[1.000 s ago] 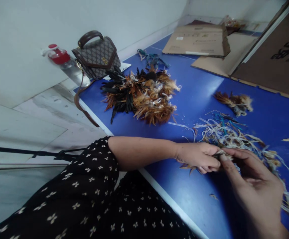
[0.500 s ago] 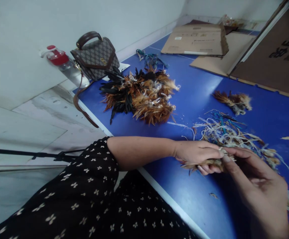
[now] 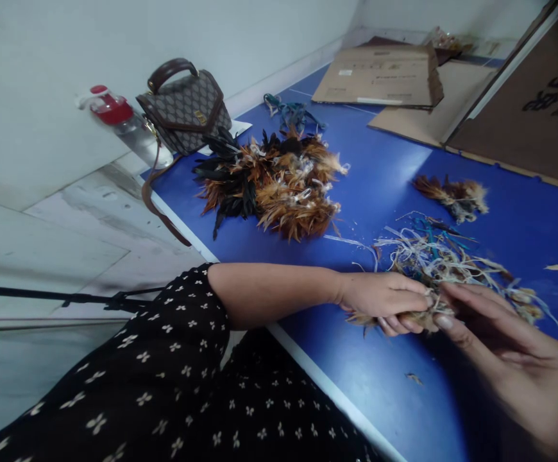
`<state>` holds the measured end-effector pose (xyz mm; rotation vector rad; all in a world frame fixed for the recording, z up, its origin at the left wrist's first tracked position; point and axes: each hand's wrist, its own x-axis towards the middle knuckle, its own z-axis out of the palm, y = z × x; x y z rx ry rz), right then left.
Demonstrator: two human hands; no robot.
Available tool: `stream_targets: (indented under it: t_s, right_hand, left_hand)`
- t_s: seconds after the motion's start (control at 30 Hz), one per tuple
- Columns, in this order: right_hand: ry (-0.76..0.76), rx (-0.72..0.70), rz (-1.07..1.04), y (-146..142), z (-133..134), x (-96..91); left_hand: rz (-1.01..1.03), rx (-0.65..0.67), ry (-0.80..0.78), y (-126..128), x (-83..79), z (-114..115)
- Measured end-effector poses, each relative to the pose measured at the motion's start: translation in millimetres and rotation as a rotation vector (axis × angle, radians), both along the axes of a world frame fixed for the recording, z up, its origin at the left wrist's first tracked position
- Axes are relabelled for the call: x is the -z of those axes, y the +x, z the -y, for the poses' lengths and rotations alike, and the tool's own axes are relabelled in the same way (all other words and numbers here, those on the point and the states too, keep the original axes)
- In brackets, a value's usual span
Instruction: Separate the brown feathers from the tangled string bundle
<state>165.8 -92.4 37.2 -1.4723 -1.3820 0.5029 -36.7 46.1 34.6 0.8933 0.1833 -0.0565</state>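
My left hand (image 3: 385, 299) rests on the blue table (image 3: 385, 173), its fingers closed round a small bunch of brown feathers (image 3: 414, 318). The fingertips of my right hand (image 3: 510, 359) pinch the end of that same bunch from the right. Just behind both hands lies a tangle of pale and blue strips (image 3: 442, 256). A large heap of brown and black feathers (image 3: 272, 183) sits farther back on the left. A smaller tuft of feathers (image 3: 452, 192) lies at the back right.
A patterned handbag (image 3: 185, 106) and a red-capped bottle (image 3: 125, 125) stand at the table's far left corner. Flattened cardboard (image 3: 385, 77) lies at the back, with more cardboard sheets (image 3: 529, 109) on the right. A white edge (image 3: 317, 382) runs along the table's near side.
My right hand has slid a little to the right and lower while keeping its pinch on the feather bunch. My left hand has barely moved.
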Motion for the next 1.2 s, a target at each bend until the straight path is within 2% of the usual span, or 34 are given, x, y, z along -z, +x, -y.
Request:
stream_targets:
  t_s: [0.17, 0.4, 0.53, 0.7, 0.83, 0.93, 1.0, 1.2]
  right_hand:
    - [0.015, -0.075, 0.028, -1.9, -3.1, -2.6]
    - [0.020, -0.120, 0.113, 0.1, -4.2, -3.0]
    - [0.120, -0.136, 0.148, -7.1, -7.8, -5.7]
    - [0.270, -0.186, 0.286, -9.2, -11.8, -3.4]
    - [0.297, -0.169, 0.369, -5.4, -12.4, -1.9]
    - [0.258, -0.146, 0.420, -6.7, -11.6, -3.5]
    - [0.218, -0.118, 0.379, -8.6, -10.1, -3.9]
    - [0.125, 0.008, 0.070, -9.2, -4.0, -6.7]
  left_hand:
    - [-0.027, 0.031, 0.030, 2.1, 2.4, -0.8]
    - [-0.062, 0.008, 0.059, 1.1, -1.4, -0.9]
    - [-0.076, 0.041, 0.038, 2.0, 2.1, -1.3]
    - [-0.106, -0.014, -0.009, 3.2, 4.7, 0.8]
    - [-0.123, -0.048, -0.030, 3.1, 0.7, 2.1]
    - [-0.107, -0.047, -0.033, 2.4, -1.7, 1.7]
    - [-0.098, -0.042, -0.027, 2.0, -1.7, 1.1]
    - [-0.110, -0.061, -0.004, 0.9, -2.9, -0.3]
